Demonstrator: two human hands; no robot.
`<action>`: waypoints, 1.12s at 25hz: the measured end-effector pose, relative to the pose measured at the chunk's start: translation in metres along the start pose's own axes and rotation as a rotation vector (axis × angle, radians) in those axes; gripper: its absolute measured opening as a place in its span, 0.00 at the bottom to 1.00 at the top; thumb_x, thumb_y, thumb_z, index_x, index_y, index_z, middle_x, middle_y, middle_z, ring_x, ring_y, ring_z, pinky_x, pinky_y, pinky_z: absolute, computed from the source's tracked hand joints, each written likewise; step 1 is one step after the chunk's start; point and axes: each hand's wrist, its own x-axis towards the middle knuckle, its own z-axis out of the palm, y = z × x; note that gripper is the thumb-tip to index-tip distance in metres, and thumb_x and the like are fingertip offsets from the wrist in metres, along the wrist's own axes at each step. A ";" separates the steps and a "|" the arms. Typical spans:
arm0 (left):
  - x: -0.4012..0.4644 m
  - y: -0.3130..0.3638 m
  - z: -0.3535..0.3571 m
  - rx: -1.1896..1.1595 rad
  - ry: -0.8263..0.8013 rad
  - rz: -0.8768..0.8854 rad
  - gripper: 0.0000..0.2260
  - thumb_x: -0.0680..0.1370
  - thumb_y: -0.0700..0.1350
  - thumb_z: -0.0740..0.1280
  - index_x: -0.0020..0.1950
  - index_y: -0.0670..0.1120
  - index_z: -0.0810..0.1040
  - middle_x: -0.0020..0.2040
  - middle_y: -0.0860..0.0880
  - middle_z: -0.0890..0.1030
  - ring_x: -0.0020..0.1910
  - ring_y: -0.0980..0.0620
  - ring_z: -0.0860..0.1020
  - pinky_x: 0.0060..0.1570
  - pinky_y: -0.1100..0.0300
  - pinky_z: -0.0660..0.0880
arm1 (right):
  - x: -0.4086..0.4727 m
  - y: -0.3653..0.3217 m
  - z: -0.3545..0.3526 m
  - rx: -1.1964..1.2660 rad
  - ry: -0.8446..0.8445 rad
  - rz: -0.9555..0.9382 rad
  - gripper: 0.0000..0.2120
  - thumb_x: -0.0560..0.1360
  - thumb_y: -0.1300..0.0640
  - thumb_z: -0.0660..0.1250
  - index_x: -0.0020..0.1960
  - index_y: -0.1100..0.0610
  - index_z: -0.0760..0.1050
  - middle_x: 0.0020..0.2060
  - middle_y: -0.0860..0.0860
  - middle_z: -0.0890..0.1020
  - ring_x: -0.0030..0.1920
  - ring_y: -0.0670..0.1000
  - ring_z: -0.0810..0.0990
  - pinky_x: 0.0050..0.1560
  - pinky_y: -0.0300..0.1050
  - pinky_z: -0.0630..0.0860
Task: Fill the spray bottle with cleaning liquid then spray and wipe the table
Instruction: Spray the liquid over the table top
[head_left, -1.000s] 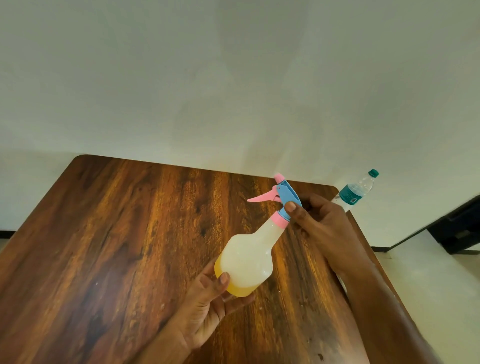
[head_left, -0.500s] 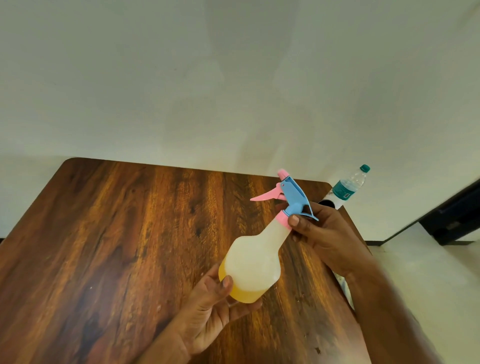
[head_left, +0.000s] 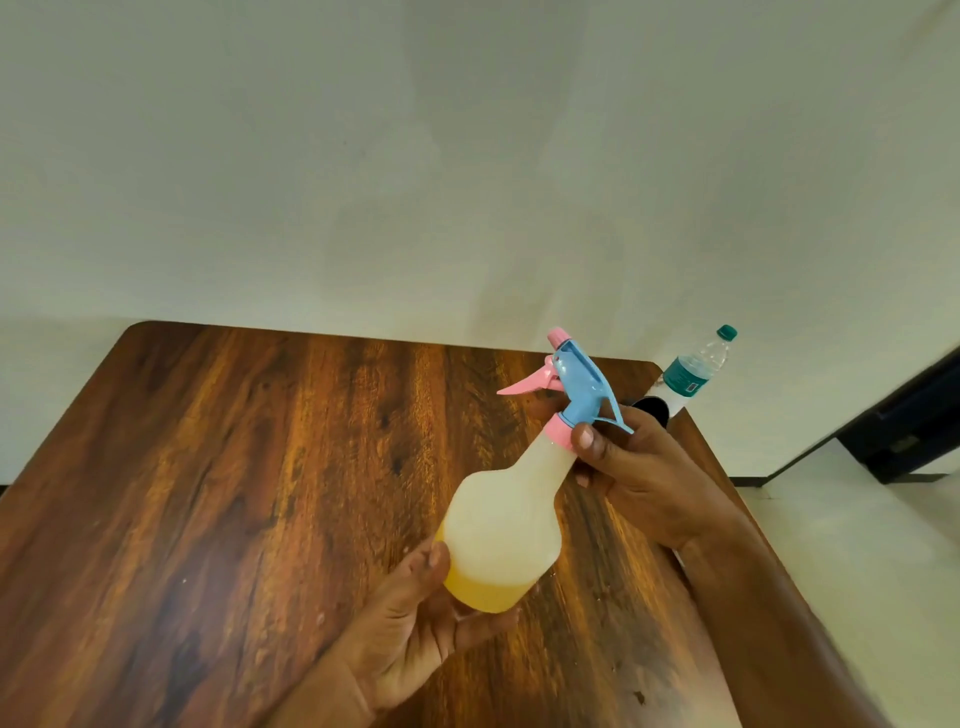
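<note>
A translucent white spray bottle (head_left: 506, 525) with yellow liquid in its base is held tilted above the wooden table (head_left: 208, 493). Its blue spray head (head_left: 584, 387) with a pink trigger and pink nozzle points up and to the left. My left hand (head_left: 415, 629) cups the bottle's base from below. My right hand (head_left: 644, 478) grips the pink collar at the neck, thumb on the collar just under the blue head.
A clear plastic water bottle (head_left: 696, 369) with a teal cap and label stands at the table's far right corner, beside a dark round object (head_left: 652, 408) partly hidden by my right hand. A pale wall lies behind; a dark piece of furniture (head_left: 914, 431) sits at right.
The spray head has turned under my right hand, so its blue rear lever now points toward my hand. Both hands and the bottle stay in nearly the same place.
</note>
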 end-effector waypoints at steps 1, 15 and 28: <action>-0.002 0.001 0.000 -0.019 -0.052 -0.036 0.29 0.67 0.46 0.81 0.66 0.43 0.78 0.69 0.31 0.73 0.67 0.26 0.71 0.51 0.39 0.81 | 0.001 -0.003 -0.002 0.024 -0.052 0.000 0.19 0.65 0.37 0.76 0.53 0.41 0.84 0.48 0.44 0.86 0.50 0.45 0.84 0.48 0.38 0.81; 0.011 -0.007 0.000 0.082 0.102 0.143 0.35 0.62 0.41 0.84 0.67 0.46 0.77 0.68 0.37 0.76 0.64 0.29 0.75 0.49 0.35 0.80 | 0.004 0.024 0.021 0.158 0.232 -0.094 0.26 0.56 0.33 0.80 0.49 0.44 0.85 0.44 0.47 0.86 0.48 0.48 0.84 0.51 0.44 0.82; 0.002 -0.039 -0.031 0.154 0.309 -0.119 0.36 0.63 0.35 0.82 0.68 0.45 0.74 0.62 0.35 0.80 0.60 0.33 0.79 0.52 0.35 0.79 | 0.002 0.092 0.024 0.192 0.210 -0.045 0.11 0.71 0.49 0.75 0.54 0.46 0.83 0.54 0.56 0.84 0.32 0.47 0.78 0.34 0.44 0.79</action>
